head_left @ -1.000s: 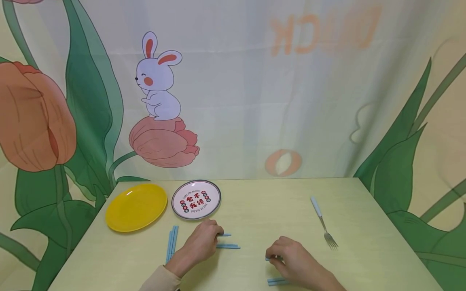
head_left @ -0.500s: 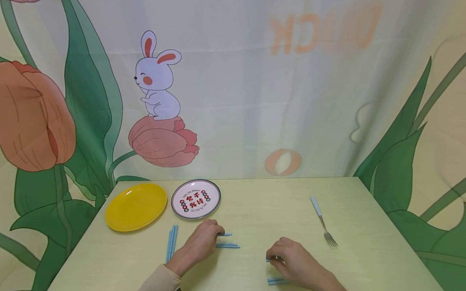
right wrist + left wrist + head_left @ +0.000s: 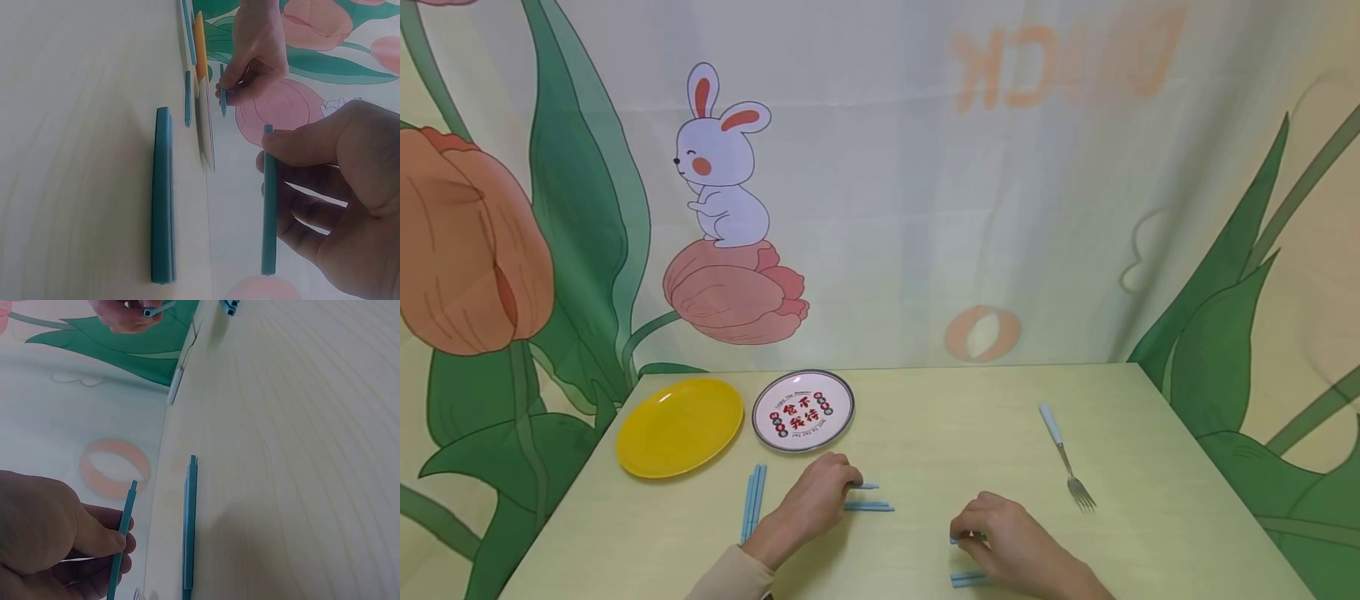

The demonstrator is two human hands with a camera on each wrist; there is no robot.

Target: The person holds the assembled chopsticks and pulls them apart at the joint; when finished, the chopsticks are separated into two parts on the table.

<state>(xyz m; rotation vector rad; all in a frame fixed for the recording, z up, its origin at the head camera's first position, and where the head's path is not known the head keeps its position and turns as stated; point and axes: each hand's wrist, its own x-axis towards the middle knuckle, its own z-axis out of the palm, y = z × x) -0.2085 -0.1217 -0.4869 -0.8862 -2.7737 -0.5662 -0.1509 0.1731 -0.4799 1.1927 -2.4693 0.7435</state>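
In the head view, my left hand (image 3: 820,493) pinches a short blue stick between thumb and fingers, above the table and in front of the white plate. The left wrist view shows this stick (image 3: 129,509) with a narrower, stepped tip. Beside it on the table lie two similar blue sticks (image 3: 870,507) side by side. My right hand (image 3: 1003,537) pinches another blue stick (image 3: 269,206), straight and squared, raised off the table. Close by lies another pair of blue sticks (image 3: 162,200), partly hidden by the hand in the head view.
Several more blue sticks (image 3: 754,504) lie left of the left forearm. A yellow plate (image 3: 681,429) and a white plate (image 3: 763,421) with red lettering sit at the back left. A fork (image 3: 1066,458) lies to the right. Behind the table hangs a printed curtain (image 3: 887,208).
Both hands stay almost still, each keeping its blue stick. The right hand has sunk slightly toward the near edge, and the head view has shifted a little.
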